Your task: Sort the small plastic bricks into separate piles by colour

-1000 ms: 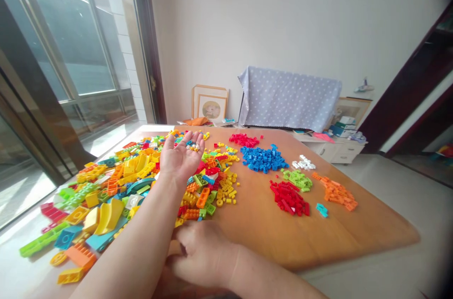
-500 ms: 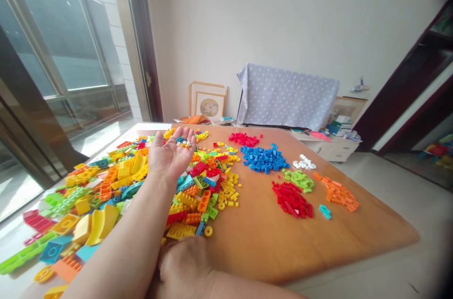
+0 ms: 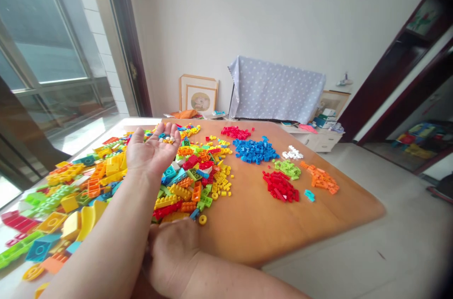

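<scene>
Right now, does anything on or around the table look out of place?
A pale piece sits at the near edge of the darker red brick pile, breaking its single color. A thin dark mark, unclear what, stands out on the floor.

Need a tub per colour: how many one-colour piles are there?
7: crimson farthest; blue in front of it; white right of blue; lime nearer than white; red nearer than lime; orange rightmost; teal between red and orange. More may be hidden.
</scene>
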`<state>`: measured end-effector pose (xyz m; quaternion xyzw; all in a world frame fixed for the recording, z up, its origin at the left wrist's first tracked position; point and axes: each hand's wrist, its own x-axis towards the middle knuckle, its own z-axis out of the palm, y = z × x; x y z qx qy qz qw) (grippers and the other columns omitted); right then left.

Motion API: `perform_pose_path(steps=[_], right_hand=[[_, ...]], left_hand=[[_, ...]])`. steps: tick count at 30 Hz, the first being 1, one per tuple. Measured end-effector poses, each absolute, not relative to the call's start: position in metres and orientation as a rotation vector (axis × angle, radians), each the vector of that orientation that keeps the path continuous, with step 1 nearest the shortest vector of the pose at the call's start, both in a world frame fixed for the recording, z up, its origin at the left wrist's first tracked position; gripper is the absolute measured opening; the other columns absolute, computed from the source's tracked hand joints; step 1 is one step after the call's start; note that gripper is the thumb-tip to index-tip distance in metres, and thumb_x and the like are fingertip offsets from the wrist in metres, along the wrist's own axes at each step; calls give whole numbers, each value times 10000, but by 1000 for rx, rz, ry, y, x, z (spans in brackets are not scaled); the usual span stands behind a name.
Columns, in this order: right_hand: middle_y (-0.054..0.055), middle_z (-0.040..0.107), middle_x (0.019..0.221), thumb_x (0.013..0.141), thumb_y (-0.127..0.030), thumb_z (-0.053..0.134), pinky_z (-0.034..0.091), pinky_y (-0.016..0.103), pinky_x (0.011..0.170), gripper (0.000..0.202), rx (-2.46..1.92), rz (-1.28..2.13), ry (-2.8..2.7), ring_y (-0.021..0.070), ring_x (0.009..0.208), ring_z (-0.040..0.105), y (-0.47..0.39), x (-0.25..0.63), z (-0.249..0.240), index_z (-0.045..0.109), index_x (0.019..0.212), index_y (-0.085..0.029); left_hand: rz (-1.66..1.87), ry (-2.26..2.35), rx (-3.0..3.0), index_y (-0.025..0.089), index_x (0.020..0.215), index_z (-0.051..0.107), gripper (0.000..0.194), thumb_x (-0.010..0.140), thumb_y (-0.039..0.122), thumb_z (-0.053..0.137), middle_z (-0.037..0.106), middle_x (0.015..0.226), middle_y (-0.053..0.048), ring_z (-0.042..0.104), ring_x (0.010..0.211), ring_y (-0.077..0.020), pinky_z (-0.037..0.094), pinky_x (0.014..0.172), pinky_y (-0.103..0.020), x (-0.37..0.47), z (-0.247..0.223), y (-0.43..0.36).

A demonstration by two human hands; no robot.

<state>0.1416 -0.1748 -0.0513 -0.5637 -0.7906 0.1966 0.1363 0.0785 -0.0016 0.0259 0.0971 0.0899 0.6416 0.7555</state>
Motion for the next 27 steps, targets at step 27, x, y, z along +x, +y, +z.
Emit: perform_pose_path(steps=[27], right_hand=[[78,766,915,867,-374,558,521,384,712,219,-1493,517,-2205,286,826,729,-180,130,-59,711,944,-237]], left_hand=[[1466,192,161,205,1264,540,404,986,487,460,652,1190,-171,663,1156,-282,587,860,-417,44,34,-1]])
